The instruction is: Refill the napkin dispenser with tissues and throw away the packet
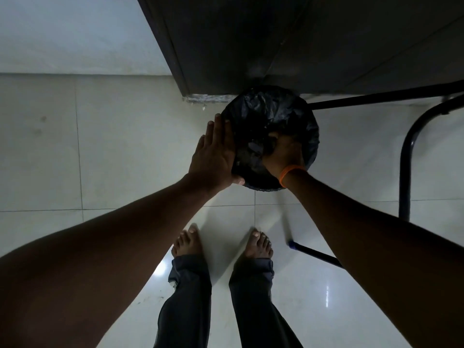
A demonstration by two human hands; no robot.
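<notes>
A round bin [281, 104] lined with a black plastic bag stands on the floor in front of my bare feet. My left hand [213, 156] lies flat against the bin's left rim, fingers straight and thumb at the near edge. My right hand [282, 151], with an orange band on the wrist, reaches down into the bin's mouth. Its fingers are curled and lost in the dark. A pale crumpled scrap [254, 148] shows just left of those fingers; I cannot tell whether it is the packet. No napkin dispenser or tissues are in view.
A dark cabinet [276, 41] stands directly behind the bin. Black metal tube legs [405, 156] of some furniture curve down at the right. A thin dark stick with a blue tip [311, 252] lies on the glossy tiled floor near my right foot.
</notes>
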